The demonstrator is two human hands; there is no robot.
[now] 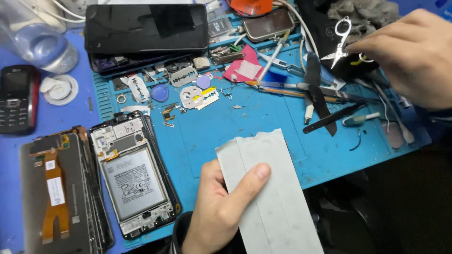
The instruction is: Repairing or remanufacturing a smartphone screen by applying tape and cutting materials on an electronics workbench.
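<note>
Pinched in the left hand, a grey strip runs up-left; small scissors, far right, are seemingly held by the right hand.

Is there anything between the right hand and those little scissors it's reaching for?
Nothing visible. The right hand is already at the small scissors, fingers at the handle loops. The left hand holds a grey strip well apart, nearer the person.

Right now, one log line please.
left hand: holds grey adhesive sheet | right hand: grips small silver scissors | opened phone: on blue mat
</note>
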